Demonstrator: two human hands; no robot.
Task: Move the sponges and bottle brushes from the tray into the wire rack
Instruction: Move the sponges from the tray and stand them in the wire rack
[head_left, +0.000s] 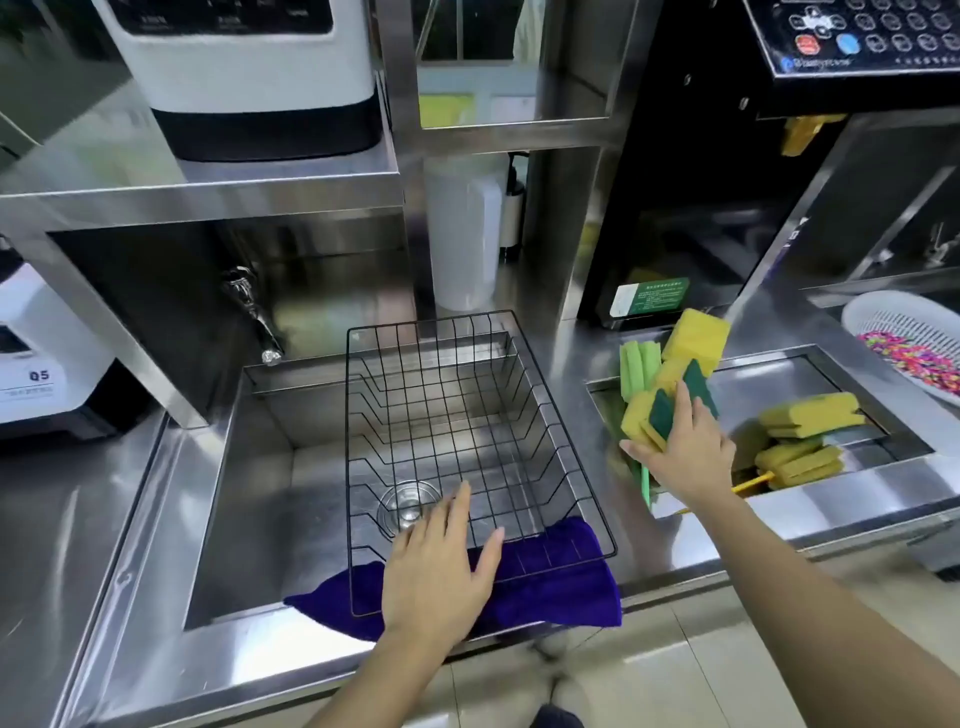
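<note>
Sponges (670, 395) bunched in right hand (680, 449), just above the tray (904, 441). Left hand (439, 566) rests flat, fingers spread, on wire rack (467, 415). I'd keep squeezing so none slip, then swing left and drop them in.

Only one marking reads clearly: "Q5", in dark characters on the front of the white appliance (36, 364) at nine o'clock. Smaller lines of print under it are too blurred to make out. The green label (650, 296) on the dark machine near two o'clock carries white writing, illegible. The control panel (862, 36) at one o'clock shows button symbols and a blurred line of lettering, unreadable.
</note>
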